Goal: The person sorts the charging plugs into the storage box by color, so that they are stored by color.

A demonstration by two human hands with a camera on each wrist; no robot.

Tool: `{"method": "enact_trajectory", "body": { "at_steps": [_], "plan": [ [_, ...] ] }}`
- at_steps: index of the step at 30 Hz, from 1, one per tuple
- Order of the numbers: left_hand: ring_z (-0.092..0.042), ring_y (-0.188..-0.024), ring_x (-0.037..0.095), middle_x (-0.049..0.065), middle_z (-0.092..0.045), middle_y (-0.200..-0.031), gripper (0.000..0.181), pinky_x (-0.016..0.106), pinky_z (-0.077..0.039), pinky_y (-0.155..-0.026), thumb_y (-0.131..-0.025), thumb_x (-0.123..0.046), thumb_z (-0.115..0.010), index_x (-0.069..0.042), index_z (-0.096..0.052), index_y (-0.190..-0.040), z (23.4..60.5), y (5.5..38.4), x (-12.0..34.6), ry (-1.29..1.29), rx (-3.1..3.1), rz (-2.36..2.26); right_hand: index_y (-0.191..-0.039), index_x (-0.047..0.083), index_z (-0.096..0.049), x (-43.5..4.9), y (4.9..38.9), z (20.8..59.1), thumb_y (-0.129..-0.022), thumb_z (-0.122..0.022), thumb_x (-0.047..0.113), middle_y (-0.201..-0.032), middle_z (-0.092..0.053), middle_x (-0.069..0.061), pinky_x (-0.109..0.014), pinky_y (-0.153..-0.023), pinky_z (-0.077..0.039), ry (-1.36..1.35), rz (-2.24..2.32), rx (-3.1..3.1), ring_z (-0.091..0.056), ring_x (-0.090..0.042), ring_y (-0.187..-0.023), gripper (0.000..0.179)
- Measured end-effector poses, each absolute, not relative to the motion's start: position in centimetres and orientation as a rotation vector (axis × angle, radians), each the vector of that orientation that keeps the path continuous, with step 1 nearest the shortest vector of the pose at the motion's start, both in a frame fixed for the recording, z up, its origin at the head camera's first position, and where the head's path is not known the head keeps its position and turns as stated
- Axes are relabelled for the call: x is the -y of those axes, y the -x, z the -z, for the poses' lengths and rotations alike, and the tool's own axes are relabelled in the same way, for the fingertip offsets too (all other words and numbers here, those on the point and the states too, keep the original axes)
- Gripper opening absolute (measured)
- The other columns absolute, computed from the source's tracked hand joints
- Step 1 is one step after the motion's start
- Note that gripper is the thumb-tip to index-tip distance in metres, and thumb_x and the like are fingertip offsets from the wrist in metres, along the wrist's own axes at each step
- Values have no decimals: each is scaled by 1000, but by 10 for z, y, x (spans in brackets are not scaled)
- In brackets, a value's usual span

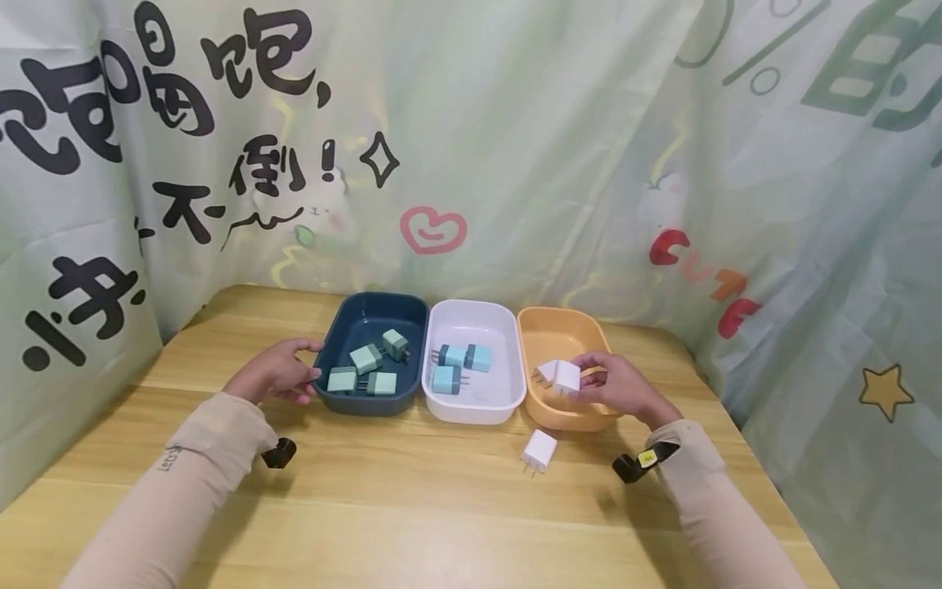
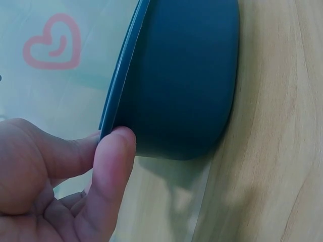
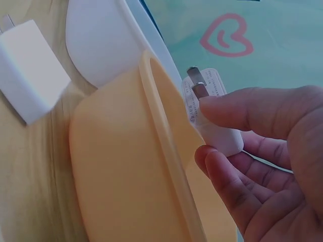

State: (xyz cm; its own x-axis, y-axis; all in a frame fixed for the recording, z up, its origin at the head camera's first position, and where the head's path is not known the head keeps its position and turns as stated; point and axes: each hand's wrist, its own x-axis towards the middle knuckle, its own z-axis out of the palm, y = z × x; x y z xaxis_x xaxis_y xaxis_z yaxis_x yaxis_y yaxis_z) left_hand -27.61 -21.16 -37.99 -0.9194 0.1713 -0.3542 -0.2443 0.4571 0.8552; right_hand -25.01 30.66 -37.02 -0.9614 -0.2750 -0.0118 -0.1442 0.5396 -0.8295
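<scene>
My left hand pinches the left rim of a dark blue bin between thumb and finger. Inside that bin lie several pale green plug chargers. Over the orange bin, my right hand holds a white plug charger by its sides, metal prongs upward in the right wrist view. Right beside it in the head view shows another white charger, partly covered by the held one. One more white charger lies on the table in front of the orange bin.
Between the two outer bins stands a white bin with several light blue chargers. All three bins sit side by side on a wooden table. A printed curtain hangs close behind and along both sides.
</scene>
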Motion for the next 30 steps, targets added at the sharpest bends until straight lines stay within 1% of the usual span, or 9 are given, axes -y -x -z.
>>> {"method": "enact_trajectory", "body": {
  "at_steps": [5,7,11,15,19,24,27,30],
  "plan": [
    [-60,-68,21,21,-52,-99,58,34,-58,-61,-97,5,-49,-1,-26,-150,379,276,210,64,-2332,-1441,-120,-12,-51,-307,258,371,-79,-76,-2,-113,-54,-23,-25,-71,-55,383,1390,-2625,-62,-26,-93,49],
    [-60,-68,21,22,-52,-100,58,34,-58,-61,-97,5,-49,0,-26,-149,379,275,209,51,-2342,-1428,-120,-12,-51,-307,263,372,-80,-76,-2,-113,-55,-23,-25,-72,-55,377,1390,-2622,-62,-27,-93,48],
    [-60,-67,21,21,-53,-96,58,33,-58,-60,-97,6,-49,0,-25,-149,378,275,209,53,-2343,-1425,-120,-11,-52,-308,272,373,-80,-76,0,-112,-57,-23,-27,-74,-54,358,1363,-2644,-62,-27,-92,49],
    [-60,-67,20,19,-54,-92,58,33,-58,-60,-97,6,-48,0,-25,-149,378,276,209,60,-2341,-1433,-120,-9,-53,-309,282,374,-79,-78,2,-111,-58,-22,-30,-75,-55,341,1331,-2682,-62,-26,-91,49],
    [-60,-66,20,19,-55,-91,58,33,-58,-60,-97,6,-48,0,-25,-150,379,276,209,68,-2344,-1432,-121,-8,-54,-308,292,376,-79,-80,6,-113,-57,-21,-31,-76,-54,351,1305,-2705,-62,-25,-91,52],
    [-60,-67,21,19,-55,-91,59,34,-58,-60,-97,6,-49,0,-25,-150,383,277,211,70,-2338,-1428,-120,-10,-54,-308,303,382,-79,-79,5,-114,-56,-24,-31,-77,-53,361,1299,-2714,-63,-26,-91,51],
    [-60,-68,21,20,-54,-94,59,34,-58,-61,-97,5,-50,-1,-25,-150,383,277,211,76,-2340,-1422,-120,-10,-55,-307,311,385,-79,-77,4,-115,-56,-25,-33,-79,-53,341,1298,-2719,-62,-29,-93,49],
    [-60,-69,22,21,-53,-97,59,34,-58,-61,-97,4,-50,-1,-26,-150,382,277,211,81,-2349,-1413,-121,-8,-55,-306,320,388,-80,-77,6,-116,-56,-23,-35,-83,-51,289,1281,-2729,-59,-31,-98,48]
  ]
}}
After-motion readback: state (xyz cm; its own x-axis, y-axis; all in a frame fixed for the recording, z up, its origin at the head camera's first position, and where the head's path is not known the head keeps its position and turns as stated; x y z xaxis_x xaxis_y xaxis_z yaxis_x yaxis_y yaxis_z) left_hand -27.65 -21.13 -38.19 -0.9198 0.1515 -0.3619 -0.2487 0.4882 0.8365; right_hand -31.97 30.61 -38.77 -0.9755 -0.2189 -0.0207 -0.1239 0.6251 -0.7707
